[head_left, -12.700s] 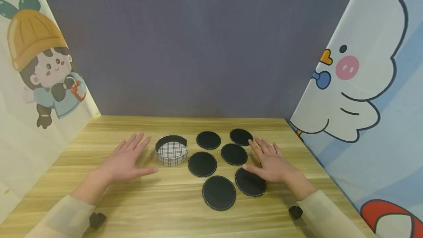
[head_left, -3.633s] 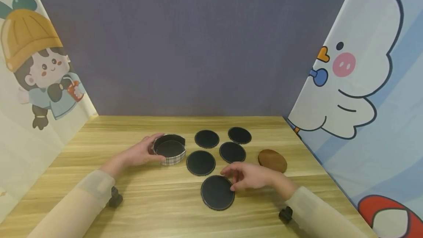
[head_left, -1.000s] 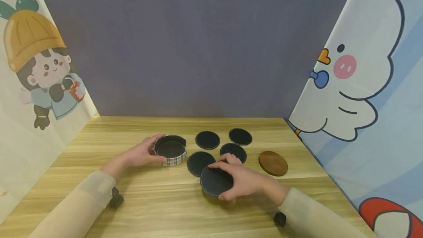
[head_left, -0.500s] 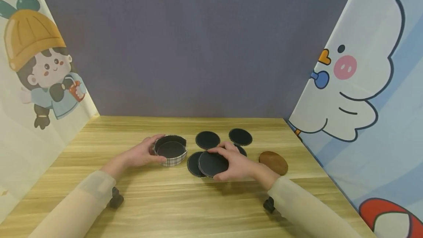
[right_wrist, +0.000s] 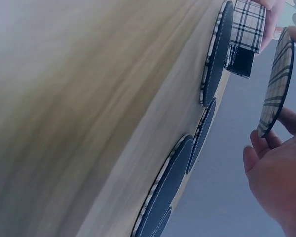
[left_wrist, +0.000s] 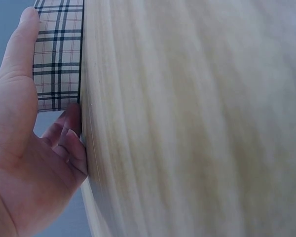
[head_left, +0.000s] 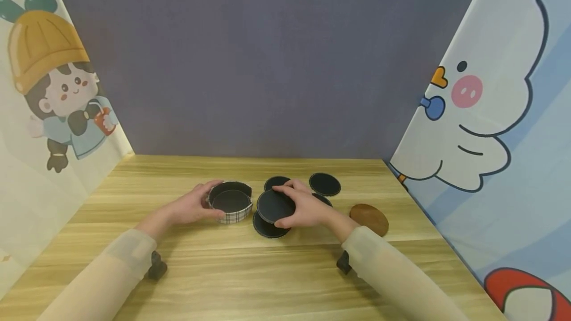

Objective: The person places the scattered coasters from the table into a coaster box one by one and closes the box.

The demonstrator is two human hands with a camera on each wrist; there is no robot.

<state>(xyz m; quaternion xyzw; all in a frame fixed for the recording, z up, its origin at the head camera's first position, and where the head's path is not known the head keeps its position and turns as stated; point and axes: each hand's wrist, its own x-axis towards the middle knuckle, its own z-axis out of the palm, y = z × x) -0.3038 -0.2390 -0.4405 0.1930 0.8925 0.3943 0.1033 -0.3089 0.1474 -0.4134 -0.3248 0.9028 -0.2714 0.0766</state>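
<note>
Leftward and a little farther off, the right hand has carried a black disc since half a second ago, while the left hand has stayed put. Its thumb and fingers grip the disc by the edges; in the right wrist view it is off the table, tilted, its plaid underside showing. Just to its left, the plaid holder stands on the table, grasped round its left side by the left hand, thumb on the near wall.

At the bottom of the holder lies one disc, black face up. Around the raised one, four more rest on the table: a near disc partly beneath it, a far disc, a half-hidden disc behind the right hand, and a far-right disc. Farther right sits a brown round piece, well apart from the holder.

Judging by this layout, the work is in its early part: one disc is stowed, one is in the hand, and four are left.
</note>
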